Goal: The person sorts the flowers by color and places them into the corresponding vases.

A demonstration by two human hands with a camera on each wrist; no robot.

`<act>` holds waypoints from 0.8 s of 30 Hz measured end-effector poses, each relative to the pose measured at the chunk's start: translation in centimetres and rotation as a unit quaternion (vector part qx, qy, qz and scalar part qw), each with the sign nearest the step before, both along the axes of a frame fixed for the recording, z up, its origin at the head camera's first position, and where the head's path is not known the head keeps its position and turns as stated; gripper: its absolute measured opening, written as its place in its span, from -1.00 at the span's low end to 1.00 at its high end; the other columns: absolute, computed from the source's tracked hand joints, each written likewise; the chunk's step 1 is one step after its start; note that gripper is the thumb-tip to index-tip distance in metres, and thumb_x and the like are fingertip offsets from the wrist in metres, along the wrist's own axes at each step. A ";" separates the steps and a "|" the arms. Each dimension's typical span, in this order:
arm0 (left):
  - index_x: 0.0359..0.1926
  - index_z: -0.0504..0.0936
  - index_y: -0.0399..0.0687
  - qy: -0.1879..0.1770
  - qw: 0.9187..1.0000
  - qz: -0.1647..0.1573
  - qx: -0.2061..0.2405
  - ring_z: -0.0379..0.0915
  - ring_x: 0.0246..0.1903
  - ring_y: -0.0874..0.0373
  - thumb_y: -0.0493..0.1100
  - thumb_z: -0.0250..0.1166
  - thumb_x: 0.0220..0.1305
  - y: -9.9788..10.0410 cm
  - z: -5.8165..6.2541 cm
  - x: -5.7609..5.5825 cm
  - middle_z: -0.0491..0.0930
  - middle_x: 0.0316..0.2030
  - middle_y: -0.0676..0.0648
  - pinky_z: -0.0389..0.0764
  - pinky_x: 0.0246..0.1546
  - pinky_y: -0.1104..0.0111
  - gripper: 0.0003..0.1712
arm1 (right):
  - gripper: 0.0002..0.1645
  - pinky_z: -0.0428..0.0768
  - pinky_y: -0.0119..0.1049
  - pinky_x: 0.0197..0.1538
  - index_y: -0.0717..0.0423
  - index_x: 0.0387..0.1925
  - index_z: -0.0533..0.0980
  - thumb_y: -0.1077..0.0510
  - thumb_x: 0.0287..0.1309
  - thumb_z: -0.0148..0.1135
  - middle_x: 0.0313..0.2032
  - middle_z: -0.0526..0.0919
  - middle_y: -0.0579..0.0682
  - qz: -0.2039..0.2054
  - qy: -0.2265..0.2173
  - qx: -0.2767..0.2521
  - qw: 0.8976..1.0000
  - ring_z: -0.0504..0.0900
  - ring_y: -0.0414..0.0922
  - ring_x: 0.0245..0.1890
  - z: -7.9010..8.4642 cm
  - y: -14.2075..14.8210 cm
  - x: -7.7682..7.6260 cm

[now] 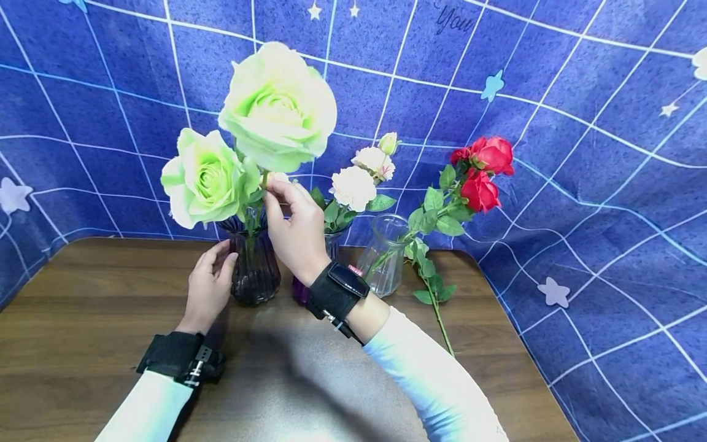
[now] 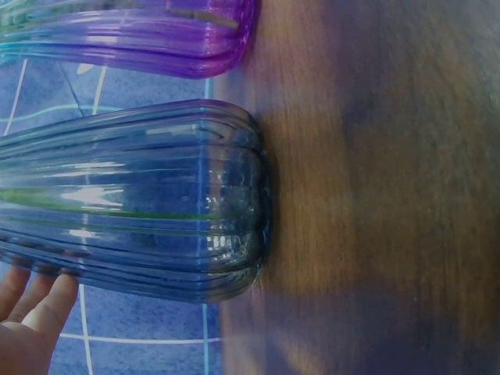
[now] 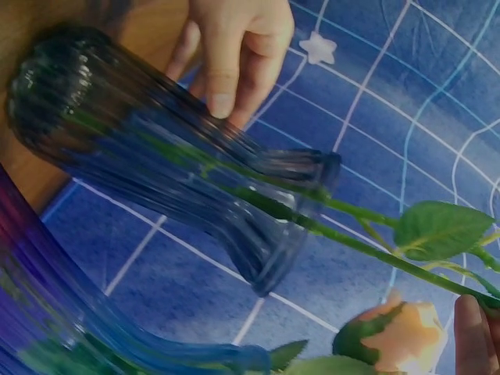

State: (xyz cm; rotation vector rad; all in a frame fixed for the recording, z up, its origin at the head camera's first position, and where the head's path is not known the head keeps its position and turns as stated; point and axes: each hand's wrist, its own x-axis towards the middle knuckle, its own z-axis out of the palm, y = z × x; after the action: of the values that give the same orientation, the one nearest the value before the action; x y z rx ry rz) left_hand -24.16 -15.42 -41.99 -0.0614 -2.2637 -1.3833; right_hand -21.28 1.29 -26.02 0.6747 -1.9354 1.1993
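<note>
Thumb and fingers of my right hand pinch the stem of a large pale-green artificial rose; in the right wrist view its fingertips lie against the green stem. Two stems run down inside a dark ribbed glass vase, and a second pale-green rose leans left above its mouth. My left hand touches the vase's left side with fairly straight fingers, seen also as fingertips at the glass in the left wrist view. The vase stands upright on the wooden table.
A purple-blue vase with pale pink flowers stands just right of the dark one, partly behind my right hand. Farther right is a clear glass vase with red roses; a leafy stem hangs beside it. Blue patterned cloth hangs behind.
</note>
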 end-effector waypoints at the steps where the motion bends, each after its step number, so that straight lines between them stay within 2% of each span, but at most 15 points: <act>1: 0.26 0.35 -0.24 -0.002 1.000 0.000 0.000 0.43 0.11 -0.09 -0.02 0.01 0.40 0.0 0.0 0.0 0.44 0.13 -0.29 0.46 0.11 0.03 -0.47 | -0.79 0.53 -0.70 -0.15 0.27 -0.14 0.58 0.30 0.24 0.10 -0.16 0.67 0.08 -0.001 -0.002 0.003 1.000 0.67 -0.18 -0.25 -0.2 0.0 0.0; 8: 0.26 0.35 -0.21 -0.008 1.000 0.006 0.001 0.43 0.11 -0.07 -0.01 0.01 0.40 0.1 0.0 0.0 0.44 0.14 -0.27 0.47 0.11 0.04 -0.48 | -0.83 0.56 -0.64 -0.20 0.27 -0.22 0.59 0.26 0.23 0.13 -0.30 0.68 0.07 -0.016 -0.007 0.022 1.000 0.65 -0.18 -0.32 -1.2 -0.3 -0.2; 11: 0.25 0.37 -0.21 -0.007 1.000 0.010 0.001 0.44 0.11 -0.05 -0.02 0.02 0.40 0.2 0.0 0.0 0.44 0.14 -0.25 0.47 0.11 0.05 -0.49 | -0.83 0.56 -0.64 -0.23 0.27 -0.26 0.60 0.24 0.22 0.15 -0.31 0.69 0.08 -0.030 -0.009 0.031 0.999 0.67 -0.18 -0.34 -1.6 -0.3 -0.3; 18: 0.25 0.37 -0.20 -0.008 1.000 0.014 -0.006 0.44 0.10 -0.04 -0.02 0.01 0.40 0.2 0.0 -0.1 0.45 0.14 -0.25 0.47 0.11 0.05 -0.49 | -0.83 0.55 -0.63 -0.22 0.22 -0.24 0.60 0.22 0.25 0.12 -0.32 0.66 0.04 -0.030 -0.027 0.053 0.998 0.64 -0.19 -0.31 -2.4 -0.4 -0.7; 24: 0.25 0.37 -0.20 -0.010 1.000 0.014 -0.003 0.44 0.11 -0.05 0.00 0.01 0.40 0.1 0.0 -0.1 0.44 0.14 -0.25 0.47 0.11 0.05 -0.48 | -0.82 0.55 -0.56 -0.22 0.19 -0.24 0.59 0.20 0.26 0.10 -0.35 0.66 0.00 -0.038 -0.024 0.078 0.996 0.60 -0.20 -0.31 -2.9 -0.6 -1.2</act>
State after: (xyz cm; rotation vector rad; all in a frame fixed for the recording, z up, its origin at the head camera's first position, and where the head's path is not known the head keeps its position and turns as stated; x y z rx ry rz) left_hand -24.26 -15.32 -42.00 -0.0185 -2.2782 -1.3683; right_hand -22.47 0.71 -28.91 0.6508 -2.0922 1.0354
